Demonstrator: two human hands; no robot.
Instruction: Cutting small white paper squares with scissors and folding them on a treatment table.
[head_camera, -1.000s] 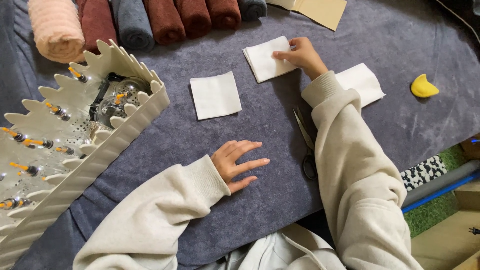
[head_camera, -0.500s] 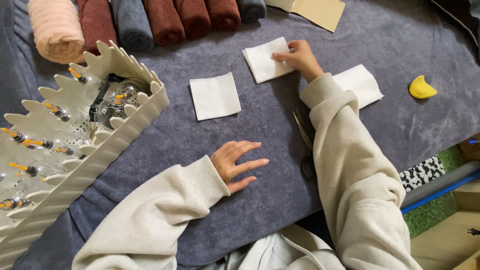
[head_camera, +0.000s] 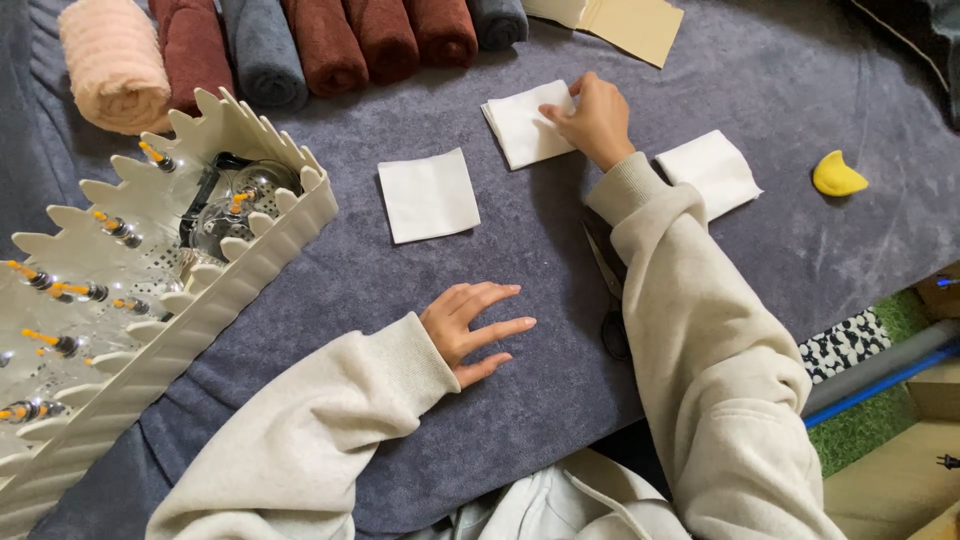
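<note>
Resting flat near centre, left hand (head_camera: 468, 330) on grey cloth-covered tabletop (head_camera: 800, 80), fingers (head_camera: 505, 327) spread apart, holding nothing. Scissors (head_camera: 608, 300) just right of it, partly under right sleeve. White toothed-rim basket (head_camera: 215, 300) at left, clear cups with orange tips inside. Farther: folded white cloth (head_camera: 429, 194) left of centre, another (head_camera: 713, 172) at right, yellow crescent piece (head_camera: 837, 175) beyond. Right hand (head_camera: 596, 120) far centre, fingers pinched together on edge of third white cloth (head_camera: 522, 126). Rolled towels (head_camera: 330, 40) along far edge.

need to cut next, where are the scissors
Head view: the scissors lie on the grey cloth, partly under the right sleeve, right of the flat left hand.
</note>
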